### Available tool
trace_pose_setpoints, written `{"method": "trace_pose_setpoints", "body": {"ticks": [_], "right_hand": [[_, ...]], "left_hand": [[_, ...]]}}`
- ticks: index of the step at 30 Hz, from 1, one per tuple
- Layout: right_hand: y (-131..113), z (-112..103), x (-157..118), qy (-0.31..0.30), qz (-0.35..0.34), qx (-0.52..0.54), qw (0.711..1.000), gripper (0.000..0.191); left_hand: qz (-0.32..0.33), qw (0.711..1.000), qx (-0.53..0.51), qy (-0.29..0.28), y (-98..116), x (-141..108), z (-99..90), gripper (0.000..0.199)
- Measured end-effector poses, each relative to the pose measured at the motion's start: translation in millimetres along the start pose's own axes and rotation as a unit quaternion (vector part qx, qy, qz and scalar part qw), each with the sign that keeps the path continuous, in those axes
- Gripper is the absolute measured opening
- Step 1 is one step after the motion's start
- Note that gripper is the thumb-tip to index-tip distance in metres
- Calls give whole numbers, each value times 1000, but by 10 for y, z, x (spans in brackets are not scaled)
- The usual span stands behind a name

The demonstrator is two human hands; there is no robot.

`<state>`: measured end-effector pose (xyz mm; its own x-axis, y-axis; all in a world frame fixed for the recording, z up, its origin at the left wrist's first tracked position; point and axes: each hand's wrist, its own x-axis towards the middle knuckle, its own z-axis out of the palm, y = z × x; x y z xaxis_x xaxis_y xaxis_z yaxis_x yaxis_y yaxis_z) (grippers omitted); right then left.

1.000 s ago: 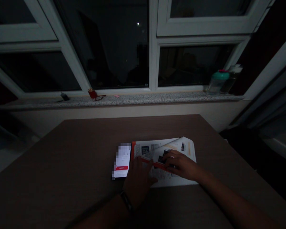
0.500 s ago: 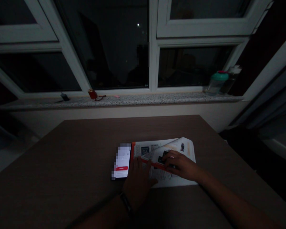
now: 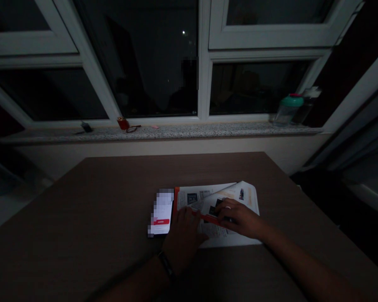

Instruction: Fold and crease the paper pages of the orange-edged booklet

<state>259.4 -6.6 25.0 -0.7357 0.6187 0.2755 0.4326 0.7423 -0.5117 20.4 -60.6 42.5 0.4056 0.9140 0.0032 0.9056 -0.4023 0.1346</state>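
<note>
My left hand (image 3: pixel 183 239) lies flat, palm down, with its fingers on the left part of an open printed leaflet (image 3: pixel 229 237) and its wrist in a dark band. Just left of that hand, a smartphone (image 3: pixel 161 212) lies face up with its screen lit and a red button showing; the hand is touching or nearly touching it. My right hand (image 3: pixel 241 218) rests curled on a folded-over page (image 3: pixel 236 197) of the leaflet. A strip of orange edging (image 3: pixel 209 219) runs between my hands. Whether the right fingers grip the page is hidden.
The leaflet and phone lie on a dark brown wooden table (image 3: pixel 82 209). Beyond it is a speckled stone windowsill (image 3: pixel 176 133) holding a teal-lidded bottle (image 3: pixel 286 111), a small red object (image 3: pixel 123 123), and a small dark object (image 3: pixel 86 127).
My left fingers have shifted slightly up over the leaflet, covering more of the orange strip. The view has moved a little. The phone and right hand stay nearly in place.
</note>
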Motion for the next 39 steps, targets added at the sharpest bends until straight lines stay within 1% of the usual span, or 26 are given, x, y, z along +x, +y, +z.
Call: {"method": "trace_pose_setpoints", "body": {"ticks": [3,7,11,13,16,18,22,27,33,39], "right_hand": [[1,0,-1,0,1,-2,1000,9],[23,13,-12,2,4,-5,1000,7],[28,17,-14,3,4,-5,1000,7],[20,12,-12,3,2,-4,1000,6],[2,2,-10,2,2,-3,1000,6],[-2,-1,-10,1,4,-5,1000,6],[15,9,-10,1,0,-8,1000,5],[24,24,-10,6,-1,-8,1000,5],[7,20,-1,7,0,-10,1000,6],[-1,3,5,-1,7,-13,1000,6]], "left_hand": [[-5,1000,2,-3,-2,13,-8,60],[-29,1000,7,-9,12,5,-21,66],[-45,999,10,-2,25,-22,1,69],[-34,999,13,5,25,-26,29,68],[-1,1000,6,16,25,-5,81,62],[12,1000,-7,10,26,17,111,62],[15,999,-31,-1,23,41,143,60],[22,998,-50,13,7,35,158,54],[9,999,-49,3,5,45,161,57],[15,998,-60,21,-18,67,179,46]]}}
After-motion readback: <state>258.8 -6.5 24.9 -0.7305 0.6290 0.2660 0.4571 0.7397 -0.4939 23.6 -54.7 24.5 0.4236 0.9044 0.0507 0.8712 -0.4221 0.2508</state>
